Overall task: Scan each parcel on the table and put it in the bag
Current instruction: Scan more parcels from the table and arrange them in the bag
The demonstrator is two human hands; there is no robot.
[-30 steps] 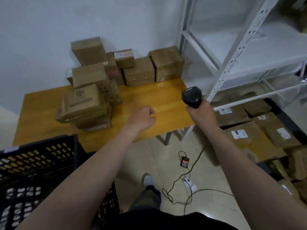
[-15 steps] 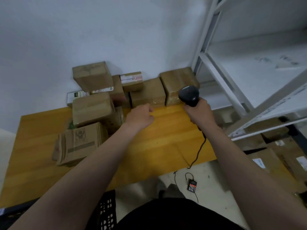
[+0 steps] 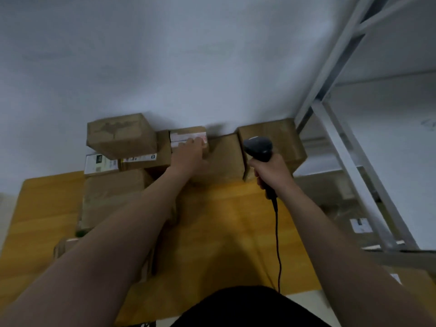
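Several brown cardboard parcels are stacked along the wall at the back of the wooden table (image 3: 224, 220). My left hand (image 3: 188, 156) reaches to the back row, where its fingers curl over a small parcel with a white and pink label (image 3: 186, 134). To its right stand a mid-sized parcel (image 3: 226, 159) and a larger one (image 3: 278, 133). In front of that larger one, my right hand (image 3: 271, 171) grips the handle of a black barcode scanner (image 3: 258, 147), head up. No bag is in view.
A tall parcel (image 3: 121, 133) tops the left stack, over a white box (image 3: 100, 162) and a low parcel (image 3: 113, 192). The scanner cable (image 3: 277, 232) hangs across the table's front. A white metal shelf rack (image 3: 342, 138) stands at the right.
I have leaned in toward the table. My left hand went from a loose fist over the tabletop forward onto the small labelled parcel. My right hand carried the scanner to the back row.
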